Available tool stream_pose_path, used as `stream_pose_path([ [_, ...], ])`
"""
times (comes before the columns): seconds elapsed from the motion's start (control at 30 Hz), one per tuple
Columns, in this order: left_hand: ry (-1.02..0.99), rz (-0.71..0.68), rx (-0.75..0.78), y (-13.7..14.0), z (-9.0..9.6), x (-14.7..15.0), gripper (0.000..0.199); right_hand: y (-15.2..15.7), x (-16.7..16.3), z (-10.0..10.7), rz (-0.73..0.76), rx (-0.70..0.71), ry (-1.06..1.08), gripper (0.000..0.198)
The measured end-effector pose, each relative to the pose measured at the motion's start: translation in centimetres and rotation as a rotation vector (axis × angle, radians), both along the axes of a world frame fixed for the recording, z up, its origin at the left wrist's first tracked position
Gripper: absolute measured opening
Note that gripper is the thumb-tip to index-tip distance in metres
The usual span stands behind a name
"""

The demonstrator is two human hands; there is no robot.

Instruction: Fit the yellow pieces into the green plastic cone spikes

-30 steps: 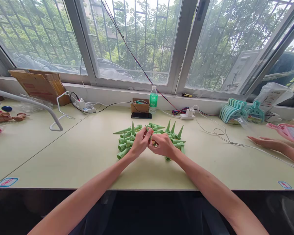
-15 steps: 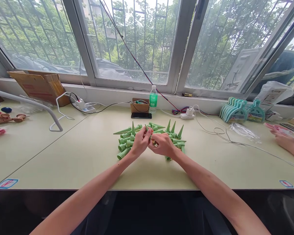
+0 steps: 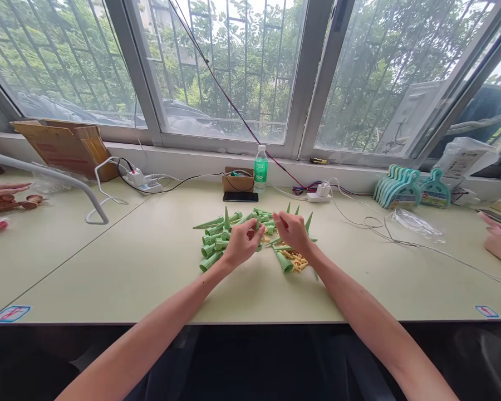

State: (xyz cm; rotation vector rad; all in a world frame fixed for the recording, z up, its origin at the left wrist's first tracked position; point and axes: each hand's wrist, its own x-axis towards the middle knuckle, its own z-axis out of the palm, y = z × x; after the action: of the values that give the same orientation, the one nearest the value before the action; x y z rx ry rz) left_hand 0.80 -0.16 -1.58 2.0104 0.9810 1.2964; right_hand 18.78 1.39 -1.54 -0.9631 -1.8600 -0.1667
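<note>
- Label (image 3: 260, 167) on btl (image 3: 261, 185): green w/ white lettering, too small to read.
- Tags (image 3: 11, 313) on table (image 3: 117, 278), nearer than btl, far L & R of it: red marks, illegible.
- Held spike (image 3: 258, 224): near side of btl, tip up, long axis approx. vertical.
- L hand (image 3: 242, 240) grips it.
- R hand (image 3: 292, 229), R of btl, nearer: curled, can't tell if holding anything.
- Loose spikes (image 3: 211, 262), near side of btl: some upright, others lying, mixed angles.
</note>
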Motion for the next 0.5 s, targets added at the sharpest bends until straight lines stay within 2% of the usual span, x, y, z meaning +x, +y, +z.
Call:
stream_pose_path([
  [0.1, 0.124, 0.023, 0.059, 0.26, -0.53, -0.01, 0.025, 0.06, 0.06, -0.06, -0.013, -0.034, -0.002, 0.041],
  [0.27, 0.205, 0.065, 0.107, 0.38, -0.68, 0.01, 0.030, 0.16, -0.05, -0.11, -0.020, -0.106, -0.025, 0.040],
  [0.5, 0.212, 0.042, -0.002, -0.25, -0.16, -0.15, 0.025, 0.71, 0.54, -0.22, -0.071, -0.170, -0.047, 0.037],
])
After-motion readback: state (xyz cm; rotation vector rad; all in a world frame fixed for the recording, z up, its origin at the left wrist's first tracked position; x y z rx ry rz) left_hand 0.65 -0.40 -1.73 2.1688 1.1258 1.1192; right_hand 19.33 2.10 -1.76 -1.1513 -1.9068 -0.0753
